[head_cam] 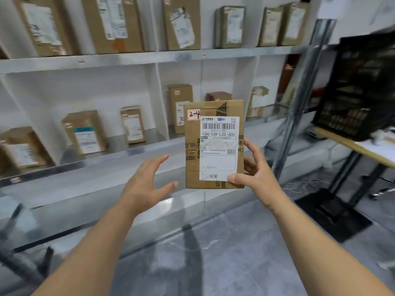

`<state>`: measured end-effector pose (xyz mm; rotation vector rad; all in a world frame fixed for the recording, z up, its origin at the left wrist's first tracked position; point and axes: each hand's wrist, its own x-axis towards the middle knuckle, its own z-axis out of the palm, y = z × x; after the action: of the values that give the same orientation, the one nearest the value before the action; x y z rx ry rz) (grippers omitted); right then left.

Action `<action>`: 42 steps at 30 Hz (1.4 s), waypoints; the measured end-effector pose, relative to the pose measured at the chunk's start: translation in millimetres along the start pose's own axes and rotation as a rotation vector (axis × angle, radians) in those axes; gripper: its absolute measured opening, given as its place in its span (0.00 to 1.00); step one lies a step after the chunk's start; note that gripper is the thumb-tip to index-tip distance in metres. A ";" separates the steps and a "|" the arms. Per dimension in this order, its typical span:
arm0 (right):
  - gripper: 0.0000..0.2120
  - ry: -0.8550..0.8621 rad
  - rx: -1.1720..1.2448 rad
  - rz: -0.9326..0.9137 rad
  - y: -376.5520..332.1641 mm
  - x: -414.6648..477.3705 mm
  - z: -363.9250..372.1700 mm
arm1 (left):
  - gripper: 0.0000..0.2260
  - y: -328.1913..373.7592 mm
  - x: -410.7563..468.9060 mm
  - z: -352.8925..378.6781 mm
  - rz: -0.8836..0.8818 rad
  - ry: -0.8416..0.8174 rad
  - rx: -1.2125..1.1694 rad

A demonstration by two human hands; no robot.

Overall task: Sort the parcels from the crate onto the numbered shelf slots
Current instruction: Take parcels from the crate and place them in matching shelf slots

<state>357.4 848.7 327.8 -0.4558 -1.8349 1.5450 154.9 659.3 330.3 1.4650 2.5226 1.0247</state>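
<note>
A flat brown cardboard parcel stands upright in front of the shelves, its white shipping label facing me and a small tag marked "2-4" at its top left corner. My right hand grips the parcel's lower right edge, thumb on the label's corner and fingers behind. My left hand hovers a little to the left of the parcel with fingers spread and relaxed, touching nothing. The black plastic crate sits on a table at the right.
White shelving fills the background, with several labelled cardboard boxes standing in its slots on the upper and middle levels. A metal upright post stands right of the parcel. The wooden-edged table has black legs on the grey floor.
</note>
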 end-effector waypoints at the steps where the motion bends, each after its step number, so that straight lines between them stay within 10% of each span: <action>1: 0.44 0.022 -0.010 0.003 1.0 5.0 -7.8 | 0.32 1.9 13.9 6.9 0.016 -0.013 0.012; 20: 0.44 0.251 -0.062 -0.007 24.9 125.1 -131.1 | 0.36 40.4 240.7 104.8 0.343 -0.126 0.022; 42: 0.44 0.321 -0.133 -0.019 59.9 191.9 -444.7 | 0.35 254.2 395.2 306.5 0.377 -0.210 0.324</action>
<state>520.8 1308.1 349.2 -0.7034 -1.6897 1.2583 238.4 1213.9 342.9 2.0706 2.3949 0.4613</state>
